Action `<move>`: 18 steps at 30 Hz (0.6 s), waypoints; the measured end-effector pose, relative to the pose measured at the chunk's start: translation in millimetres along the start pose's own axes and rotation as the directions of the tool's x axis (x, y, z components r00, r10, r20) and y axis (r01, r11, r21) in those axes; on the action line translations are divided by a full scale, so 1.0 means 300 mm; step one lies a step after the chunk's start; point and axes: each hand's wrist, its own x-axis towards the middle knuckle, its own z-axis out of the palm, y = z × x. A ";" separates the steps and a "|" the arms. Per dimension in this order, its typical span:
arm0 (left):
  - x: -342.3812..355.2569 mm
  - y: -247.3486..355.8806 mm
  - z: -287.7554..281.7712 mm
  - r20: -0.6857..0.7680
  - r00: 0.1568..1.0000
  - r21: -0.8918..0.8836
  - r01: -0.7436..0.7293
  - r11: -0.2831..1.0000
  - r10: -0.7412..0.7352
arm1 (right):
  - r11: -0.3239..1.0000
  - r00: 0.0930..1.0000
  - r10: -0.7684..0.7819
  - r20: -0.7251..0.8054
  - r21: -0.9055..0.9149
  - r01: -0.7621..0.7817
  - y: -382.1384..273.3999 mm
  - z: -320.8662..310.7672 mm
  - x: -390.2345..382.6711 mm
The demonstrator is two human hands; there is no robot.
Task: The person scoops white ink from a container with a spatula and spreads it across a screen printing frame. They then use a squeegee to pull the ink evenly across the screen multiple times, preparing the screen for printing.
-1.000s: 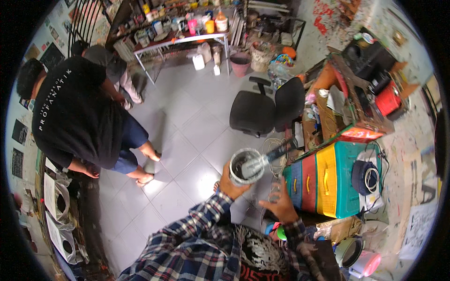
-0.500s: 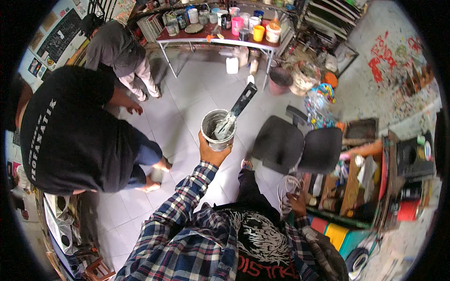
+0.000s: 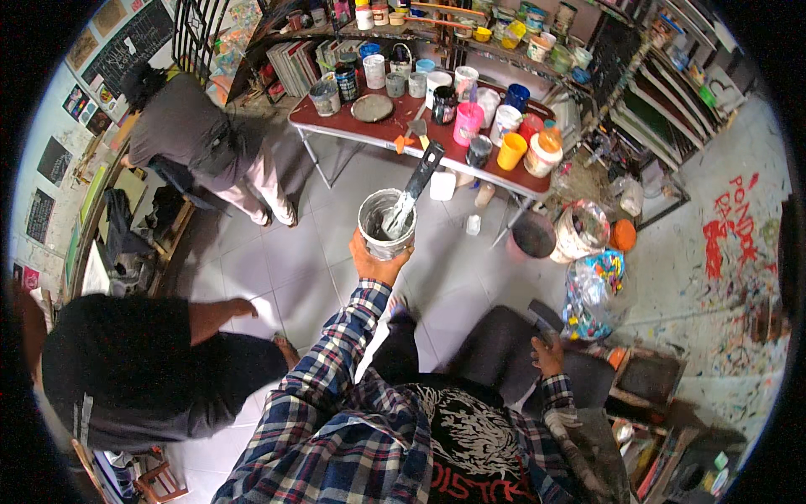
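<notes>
My left hand [image 3: 378, 265] is wrapped round a paint-smeared cup [image 3: 391, 249], held up in front of me. Pale grey, thick paint coats its inner wall. Leaning in the cup is a spatula [image 3: 424, 170] with a black handle, its blade end covered in the same paint. The handle points up and away, toward the table. On the right, my right hand [image 3: 548, 357] hangs low over the black office chair [image 3: 494, 343], fingers loosely bent and apart, with nothing visible in them.
Ahead stands a folding table [image 3: 315, 124] with several paint tubs and cups. A bin [image 3: 532, 235], a white bucket [image 3: 579, 228] and a plastic bag [image 3: 592, 294] sit to the right. One person [image 3: 143, 370] is close on my left; another [image 3: 189, 134] stands farther off.
The table and shelves now show nearer and larger. The chair has slipped lower in view, and the near person sits lower at the left. My right hand has risen past the coiled cable.
</notes>
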 end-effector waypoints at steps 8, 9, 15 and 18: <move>0.775 -0.355 0.504 0.038 0.994 -0.169 0.107 0.980 -0.102 | 0.979 0.987 0.161 -0.030 0.129 -0.156 -0.170 0.327 0.612; 0.857 -0.391 0.578 0.114 0.988 -0.239 0.125 0.963 -0.100 | 0.983 0.996 0.075 0.054 0.166 -0.083 -0.222 0.380 0.631; 1.160 -0.802 0.816 0.135 0.954 -0.432 0.300 0.850 -0.267 | 0.948 0.954 -0.162 0.252 -0.228 0.221 -0.775 0.859 0.763; 1.282 -0.841 0.890 0.259 0.944 -0.125 0.241 0.962 -0.203 | 0.968 0.917 -0.202 0.345 -0.071 0.240 -1.055 1.020 0.832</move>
